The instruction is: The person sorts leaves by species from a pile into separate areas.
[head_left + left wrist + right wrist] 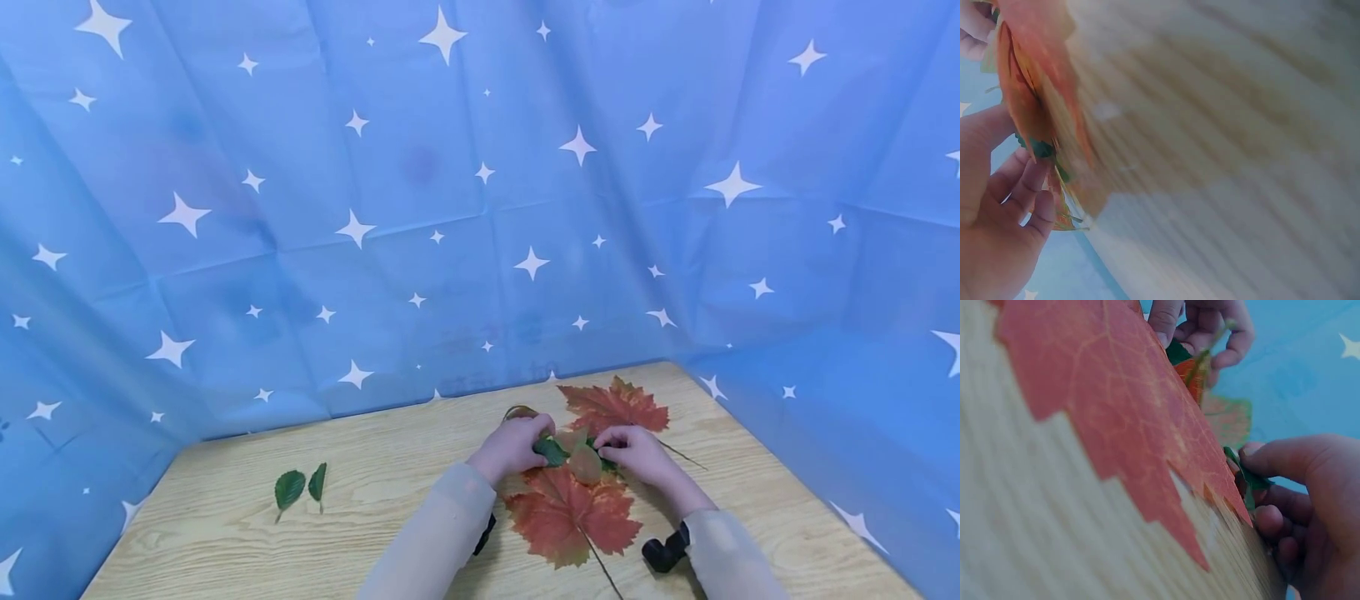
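My left hand (516, 446) pinches a green leaf (552, 452) between thumb and fingers, above a large red maple leaf (562, 512) with a long stem. Across from it, my right hand (637, 452) holds another small green leaf (1249, 478) in its fingertips. Between the two hands lies a rounded orange-green leaf (585, 465), overlapping the maple leaf's top. The left wrist view shows green (1038, 145) at the left fingertips, beside a curling orange-red leaf (1022, 94). Part of another brownish leaf (519, 412) shows behind the left hand.
A second red maple leaf (615, 406) lies at the table's back right, its stem reaching past the right hand. Two green leaves, one broad (289, 488) and one narrow (318, 483), rest on the left of the wooden table (225, 550). Blue star-patterned cloth (450, 208) hangs behind.
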Action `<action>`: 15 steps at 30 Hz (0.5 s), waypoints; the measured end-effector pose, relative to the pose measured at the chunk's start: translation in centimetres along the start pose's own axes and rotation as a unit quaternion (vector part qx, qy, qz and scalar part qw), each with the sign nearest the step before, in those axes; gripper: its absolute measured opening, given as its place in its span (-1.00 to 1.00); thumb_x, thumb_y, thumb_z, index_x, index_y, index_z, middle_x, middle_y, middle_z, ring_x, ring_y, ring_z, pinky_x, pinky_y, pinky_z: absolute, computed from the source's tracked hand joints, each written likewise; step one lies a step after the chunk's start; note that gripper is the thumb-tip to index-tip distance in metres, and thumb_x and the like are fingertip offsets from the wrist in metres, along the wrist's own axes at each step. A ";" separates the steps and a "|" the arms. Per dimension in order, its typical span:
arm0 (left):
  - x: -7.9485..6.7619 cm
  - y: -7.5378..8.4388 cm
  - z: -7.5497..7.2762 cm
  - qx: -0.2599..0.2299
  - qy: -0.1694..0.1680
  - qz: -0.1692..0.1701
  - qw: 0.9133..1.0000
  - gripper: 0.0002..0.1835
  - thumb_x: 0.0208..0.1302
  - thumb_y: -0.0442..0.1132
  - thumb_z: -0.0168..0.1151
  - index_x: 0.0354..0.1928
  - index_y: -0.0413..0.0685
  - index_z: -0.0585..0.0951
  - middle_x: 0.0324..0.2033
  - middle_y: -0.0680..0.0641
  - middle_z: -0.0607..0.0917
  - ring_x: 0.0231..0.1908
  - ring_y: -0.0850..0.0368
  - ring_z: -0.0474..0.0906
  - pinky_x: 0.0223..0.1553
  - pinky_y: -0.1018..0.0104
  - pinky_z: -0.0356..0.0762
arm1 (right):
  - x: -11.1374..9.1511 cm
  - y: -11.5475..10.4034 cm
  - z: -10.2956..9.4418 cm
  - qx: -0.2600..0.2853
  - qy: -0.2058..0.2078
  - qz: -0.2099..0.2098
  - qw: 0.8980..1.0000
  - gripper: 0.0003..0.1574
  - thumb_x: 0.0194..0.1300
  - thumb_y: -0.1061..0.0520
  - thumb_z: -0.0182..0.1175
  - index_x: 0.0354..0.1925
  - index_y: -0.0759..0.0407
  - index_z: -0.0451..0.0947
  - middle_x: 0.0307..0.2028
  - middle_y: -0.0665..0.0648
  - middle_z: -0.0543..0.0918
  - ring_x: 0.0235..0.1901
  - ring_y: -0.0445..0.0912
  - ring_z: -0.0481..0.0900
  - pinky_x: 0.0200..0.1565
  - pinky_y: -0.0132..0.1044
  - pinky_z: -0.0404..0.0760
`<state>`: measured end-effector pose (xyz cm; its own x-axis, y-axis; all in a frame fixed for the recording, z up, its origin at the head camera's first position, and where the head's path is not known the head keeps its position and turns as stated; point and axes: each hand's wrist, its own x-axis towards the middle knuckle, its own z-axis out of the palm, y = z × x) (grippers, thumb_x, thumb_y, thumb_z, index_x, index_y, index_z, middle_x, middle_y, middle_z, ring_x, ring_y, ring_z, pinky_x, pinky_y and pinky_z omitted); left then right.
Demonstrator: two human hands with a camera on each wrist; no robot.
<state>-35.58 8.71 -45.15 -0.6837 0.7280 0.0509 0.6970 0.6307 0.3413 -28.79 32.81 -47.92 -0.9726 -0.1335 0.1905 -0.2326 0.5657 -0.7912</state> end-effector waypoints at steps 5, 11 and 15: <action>-0.3 0.0 -0.2 0.011 0.000 0.023 1.000 -0.72 0.20 -0.20 0.40 -0.17 0.13 0.46 -0.36 0.15 0.54 -0.37 0.29 0.42 -0.29 0.41 0.40 | -0.1 -0.2 -0.2 0.005 -0.005 0.008 1.000 -0.83 0.34 0.28 0.19 -0.15 0.31 0.66 -0.31 0.13 0.64 -0.54 -0.12 0.44 -0.47 -0.27 0.48; -0.4 0.1 -0.6 0.037 0.004 0.048 0.998 -0.78 0.27 -0.29 0.32 -0.15 0.13 0.49 -0.29 0.13 0.57 -0.30 0.30 0.44 -0.24 0.43 0.43 | -0.1 -0.2 -0.2 0.002 0.001 0.018 1.000 -0.84 0.32 0.29 0.20 -0.17 0.31 0.68 -0.32 0.12 0.65 -0.54 -0.11 0.44 -0.47 -0.27 0.48; -0.5 0.4 -1.0 0.018 0.003 0.052 0.998 -0.79 0.30 -0.34 0.27 -0.12 0.15 0.57 -0.20 0.16 0.62 -0.24 0.34 0.49 -0.22 0.45 0.47 | 0.0 -0.1 -0.1 0.000 0.005 0.022 1.000 -0.85 0.31 0.31 0.20 -0.18 0.31 0.68 -0.31 0.13 0.65 -0.50 -0.10 0.45 -0.45 -0.28 0.47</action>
<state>-35.20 8.35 -44.07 -0.6081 0.7888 0.0898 0.7719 0.5610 0.2991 -28.77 32.87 -47.77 -0.9820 -0.0992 0.1610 -0.1887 0.5713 -0.7988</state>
